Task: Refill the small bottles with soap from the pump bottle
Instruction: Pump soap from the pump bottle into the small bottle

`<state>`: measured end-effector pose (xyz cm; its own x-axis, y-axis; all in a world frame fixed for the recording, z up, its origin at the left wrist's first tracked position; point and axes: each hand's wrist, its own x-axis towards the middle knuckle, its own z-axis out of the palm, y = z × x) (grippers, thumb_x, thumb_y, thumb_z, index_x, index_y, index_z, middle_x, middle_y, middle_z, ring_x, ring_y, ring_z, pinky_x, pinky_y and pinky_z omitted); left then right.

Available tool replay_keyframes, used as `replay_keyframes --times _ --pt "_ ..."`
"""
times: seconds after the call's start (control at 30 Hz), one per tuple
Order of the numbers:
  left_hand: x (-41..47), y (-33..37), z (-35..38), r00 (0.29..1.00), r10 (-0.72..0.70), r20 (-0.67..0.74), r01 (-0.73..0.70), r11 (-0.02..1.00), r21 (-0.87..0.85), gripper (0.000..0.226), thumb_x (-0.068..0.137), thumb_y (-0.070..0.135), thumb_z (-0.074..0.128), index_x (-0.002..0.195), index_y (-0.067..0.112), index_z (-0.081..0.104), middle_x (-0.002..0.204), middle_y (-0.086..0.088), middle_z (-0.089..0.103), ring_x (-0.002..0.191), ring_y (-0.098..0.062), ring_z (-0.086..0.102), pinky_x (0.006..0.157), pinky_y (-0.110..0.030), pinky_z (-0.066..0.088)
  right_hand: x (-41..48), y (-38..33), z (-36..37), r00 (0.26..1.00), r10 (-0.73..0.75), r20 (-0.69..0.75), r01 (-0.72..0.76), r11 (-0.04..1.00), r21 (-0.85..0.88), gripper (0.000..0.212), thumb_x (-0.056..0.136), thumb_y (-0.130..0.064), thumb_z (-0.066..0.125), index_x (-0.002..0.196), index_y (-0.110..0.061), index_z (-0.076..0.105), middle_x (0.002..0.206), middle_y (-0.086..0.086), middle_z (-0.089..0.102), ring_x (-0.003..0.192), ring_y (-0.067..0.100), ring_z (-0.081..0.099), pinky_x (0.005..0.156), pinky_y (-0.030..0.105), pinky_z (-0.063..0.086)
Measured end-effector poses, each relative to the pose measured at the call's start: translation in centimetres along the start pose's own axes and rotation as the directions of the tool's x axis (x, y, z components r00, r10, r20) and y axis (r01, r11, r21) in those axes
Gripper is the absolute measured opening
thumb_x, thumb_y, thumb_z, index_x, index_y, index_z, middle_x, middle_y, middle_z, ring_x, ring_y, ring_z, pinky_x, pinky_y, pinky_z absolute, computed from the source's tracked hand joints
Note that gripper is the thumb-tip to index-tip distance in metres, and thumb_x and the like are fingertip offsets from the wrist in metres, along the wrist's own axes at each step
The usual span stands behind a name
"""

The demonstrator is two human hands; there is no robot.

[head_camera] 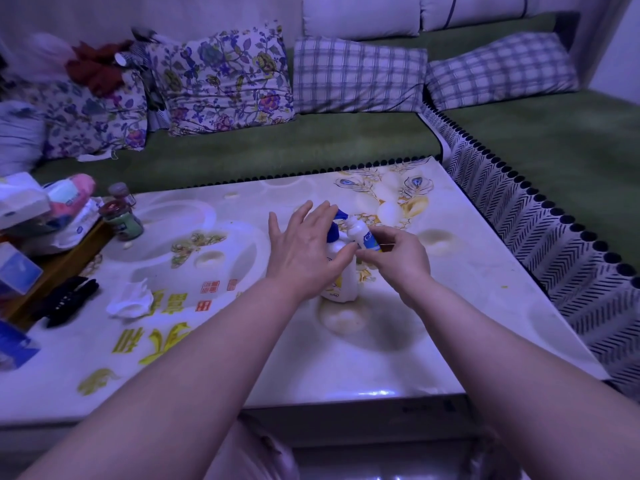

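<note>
A white pump bottle (343, 284) with a blue pump head (337, 220) stands on the table (242, 358). My left hand (304, 247) lies flat over the pump head, fingers straight, and hides most of the bottle's upper part. My right hand (394, 258) pinches a small white bottle (362, 233) with a blue and yellow label. That small bottle is tilted, its neck right by the blue spout.
A crumpled white tissue (130, 299) and a black object (65, 299) lie on the table's left side. Two small jars (123, 216), tissue packs (20, 202) and boxes crowd the far left. A green sofa (277, 143) with cushions wraps behind and to the right.
</note>
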<state>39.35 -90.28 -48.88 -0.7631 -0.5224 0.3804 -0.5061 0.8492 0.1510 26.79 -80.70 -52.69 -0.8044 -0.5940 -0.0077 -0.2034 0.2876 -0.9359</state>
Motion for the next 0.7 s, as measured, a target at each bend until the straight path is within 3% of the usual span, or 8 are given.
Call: replay_keyframes --times 0.23,0.4,0.7 --pt "-0.17 -0.14 -0.58 0.998 -0.041 0.050 0.045 0.997 -0.070 0.060 0.090 0.059 0.038 0.144 0.032 0.031 0.153 0.016 0.027 0.145 -0.010 0.011 0.114 -0.058 0.002 -0.26 -0.30 0.09 0.999 -0.019 0.032 0.018 0.999 0.050 0.037 0.070 -0.020 0.081 0.106 -0.027 0.074 0.096 -0.012 0.075 0.093 0.011 0.070 0.092 0.043 0.054" --pt "-0.11 -0.16 -0.76 0.998 -0.022 0.061 0.025 0.999 -0.042 0.060 0.090 0.058 0.039 0.143 0.031 0.030 0.152 0.016 0.027 0.145 -0.011 0.009 0.114 -0.059 0.001 -0.78 -0.87 -0.33 0.999 -0.028 0.034 0.026 0.998 0.062 0.039 0.074 -0.015 0.081 0.111 -0.024 0.071 0.083 -0.023 0.064 0.093 0.012 0.066 0.095 0.040 0.053" --pt "-0.33 0.19 -1.05 0.999 -0.027 0.045 0.027 1.000 -0.004 0.063 0.086 0.054 0.046 0.142 0.029 0.032 0.152 0.014 0.028 0.145 -0.012 0.008 0.114 -0.059 0.000 -0.50 -0.63 -0.10 1.000 -0.011 0.026 0.010 0.999 0.046 0.044 0.072 -0.018 0.082 0.114 -0.026 0.070 0.100 -0.010 0.071 0.098 0.013 0.068 0.096 0.041 0.052"
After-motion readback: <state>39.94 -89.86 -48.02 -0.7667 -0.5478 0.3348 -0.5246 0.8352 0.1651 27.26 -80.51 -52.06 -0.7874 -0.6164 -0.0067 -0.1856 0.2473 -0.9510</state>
